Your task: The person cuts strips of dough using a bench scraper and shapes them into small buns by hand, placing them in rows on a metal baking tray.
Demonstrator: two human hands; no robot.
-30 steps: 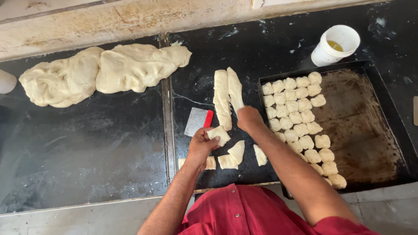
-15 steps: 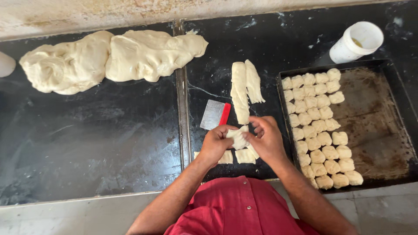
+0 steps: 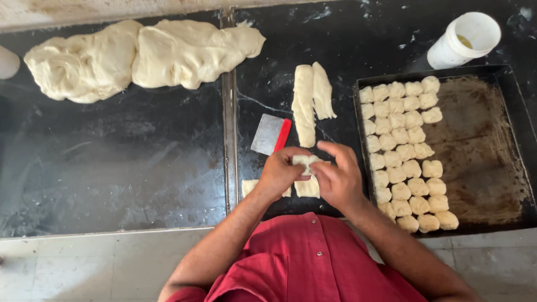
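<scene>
Fingers of the left hand and right hand close together around a small dough piece, held just above the black counter. Cut pieces lie partly hidden beneath the hands. To the right, a dark baking tray holds rows of dough squares, its right half bare. A white cup contains yellowish liquid. Scraper, dough strips and big dough mass lie beyond.
</scene>
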